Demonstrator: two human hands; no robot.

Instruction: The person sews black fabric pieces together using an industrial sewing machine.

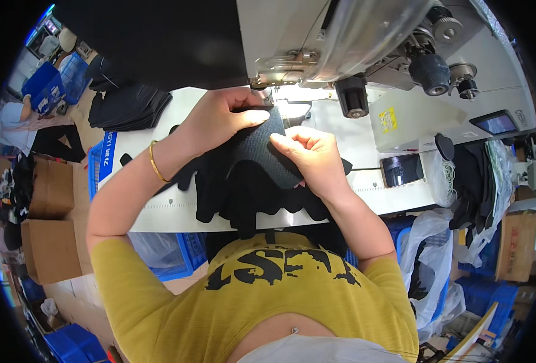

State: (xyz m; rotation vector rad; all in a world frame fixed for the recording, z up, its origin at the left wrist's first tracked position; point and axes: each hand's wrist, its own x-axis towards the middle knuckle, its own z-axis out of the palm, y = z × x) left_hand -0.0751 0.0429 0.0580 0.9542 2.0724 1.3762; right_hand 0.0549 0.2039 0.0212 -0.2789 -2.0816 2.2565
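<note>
A piece of black fabric (257,142) lies under the lit needle area of a sewing machine (292,63), and its loose lower part spreads toward the table's near edge. My left hand (235,115) grips the fabric's upper left edge close to the needle, thumb on top and the other fingers partly hidden. On the right side of the same piece, my right hand (310,157) pinches the edge between thumb and fingers. More black cloth (219,193) hangs in folds beneath, its wavy edge over the white tabletop (165,212).
A stack of black pieces (129,106) sits at the table's far left. To the right lie a dark phone-like device (402,170) and heaped black cloth (473,187). Blue crates (180,254) and cardboard boxes (53,251) stand around. Another person (47,130) is at far left.
</note>
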